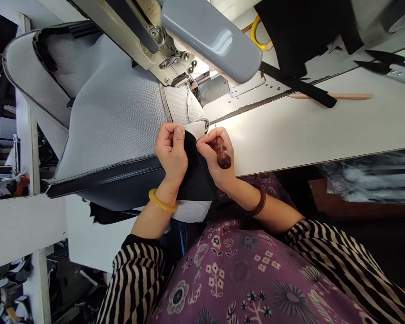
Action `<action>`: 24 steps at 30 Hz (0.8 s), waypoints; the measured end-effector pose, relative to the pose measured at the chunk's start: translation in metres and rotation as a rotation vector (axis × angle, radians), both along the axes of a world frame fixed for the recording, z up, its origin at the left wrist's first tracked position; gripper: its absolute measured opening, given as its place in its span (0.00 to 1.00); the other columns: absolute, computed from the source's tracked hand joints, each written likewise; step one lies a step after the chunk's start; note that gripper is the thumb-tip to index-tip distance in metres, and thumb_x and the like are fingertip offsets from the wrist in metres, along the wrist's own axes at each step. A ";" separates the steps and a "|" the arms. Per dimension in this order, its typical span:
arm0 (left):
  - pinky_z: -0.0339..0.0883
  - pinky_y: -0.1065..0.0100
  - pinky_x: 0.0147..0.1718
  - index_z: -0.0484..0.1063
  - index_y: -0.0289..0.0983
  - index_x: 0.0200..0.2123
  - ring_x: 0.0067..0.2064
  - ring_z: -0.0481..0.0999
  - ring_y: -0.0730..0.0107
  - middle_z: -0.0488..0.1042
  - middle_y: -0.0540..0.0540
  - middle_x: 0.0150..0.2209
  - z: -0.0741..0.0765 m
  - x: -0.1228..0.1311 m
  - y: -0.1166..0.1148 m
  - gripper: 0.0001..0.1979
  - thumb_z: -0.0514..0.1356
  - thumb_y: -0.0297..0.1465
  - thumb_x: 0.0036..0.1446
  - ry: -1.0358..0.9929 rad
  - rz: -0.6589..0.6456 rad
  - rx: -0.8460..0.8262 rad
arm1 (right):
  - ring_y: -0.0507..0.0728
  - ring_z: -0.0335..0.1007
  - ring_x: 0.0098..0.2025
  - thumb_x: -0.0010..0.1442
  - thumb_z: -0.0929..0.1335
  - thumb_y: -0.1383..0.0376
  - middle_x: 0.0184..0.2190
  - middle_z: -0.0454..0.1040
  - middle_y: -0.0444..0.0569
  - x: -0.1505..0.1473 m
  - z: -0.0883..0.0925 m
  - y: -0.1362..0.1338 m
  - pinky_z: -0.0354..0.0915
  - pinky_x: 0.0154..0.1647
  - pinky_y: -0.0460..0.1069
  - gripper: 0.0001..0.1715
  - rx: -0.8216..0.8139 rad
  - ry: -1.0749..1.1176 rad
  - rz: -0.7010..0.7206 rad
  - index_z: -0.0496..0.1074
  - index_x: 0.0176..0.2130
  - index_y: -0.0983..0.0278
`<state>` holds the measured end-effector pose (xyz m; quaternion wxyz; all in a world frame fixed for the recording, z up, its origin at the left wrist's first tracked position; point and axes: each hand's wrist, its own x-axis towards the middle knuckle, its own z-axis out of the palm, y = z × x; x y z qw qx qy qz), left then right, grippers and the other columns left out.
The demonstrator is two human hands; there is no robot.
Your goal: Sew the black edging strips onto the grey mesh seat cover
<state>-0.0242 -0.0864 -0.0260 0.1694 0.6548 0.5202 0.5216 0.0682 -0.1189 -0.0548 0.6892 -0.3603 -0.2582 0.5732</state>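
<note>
A large grey mesh fabric piece (121,103) with black panels lies under the sewing machine's head (175,58). My left hand (172,150) is closed, pinching the edge of a black fabric panel (194,180) with thumb and fingers. Close beside it, my right hand (218,155) is also closed. It grips an awl (223,157) by its turned wooden handle, and a thin tip shows above the fingers. The right thumb and forefinger meet at the black panel's edge. A folded pale corner (197,128) rises between both hands.
On the white table (310,121) lie a wooden stick (354,96), a black strip (300,85) and dark-bladed snips (391,67). Black cloth (310,31) and a yellow ring-shaped handle (254,33) are farther back. Clear plastic-wrapped goods (374,177) sit below the right edge.
</note>
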 end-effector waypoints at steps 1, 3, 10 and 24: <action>0.58 0.72 0.27 0.67 0.37 0.26 0.27 0.62 0.78 0.61 0.54 0.23 0.000 0.000 0.000 0.21 0.60 0.48 0.60 -0.003 0.001 -0.002 | 0.46 0.58 0.27 0.52 0.69 0.64 0.26 0.64 0.36 0.000 0.000 0.001 0.59 0.31 0.45 0.13 0.001 -0.003 0.004 0.58 0.31 0.60; 0.57 0.72 0.27 0.66 0.37 0.26 0.26 0.62 0.78 0.60 0.54 0.23 -0.001 0.001 0.000 0.21 0.60 0.49 0.59 -0.013 0.010 -0.011 | 0.46 0.58 0.27 0.52 0.69 0.63 0.26 0.65 0.36 -0.001 0.000 0.002 0.59 0.31 0.45 0.14 0.008 -0.009 0.007 0.57 0.31 0.60; 0.57 0.71 0.27 0.64 0.38 0.25 0.27 0.61 0.77 0.58 0.54 0.23 -0.003 0.002 0.000 0.24 0.60 0.53 0.57 -0.029 0.036 -0.075 | 0.46 0.56 0.25 0.53 0.70 0.61 0.23 0.62 0.35 -0.003 -0.004 0.007 0.58 0.28 0.44 0.17 0.011 -0.065 -0.018 0.56 0.30 0.59; 0.57 0.71 0.27 0.64 0.38 0.24 0.26 0.60 0.76 0.58 0.53 0.23 -0.004 -0.003 0.003 0.25 0.60 0.54 0.55 -0.069 0.016 -0.099 | 0.48 0.66 0.33 0.54 0.72 0.56 0.30 0.69 0.40 -0.006 -0.008 -0.007 0.65 0.39 0.47 0.18 -0.018 -0.024 -0.038 0.60 0.32 0.60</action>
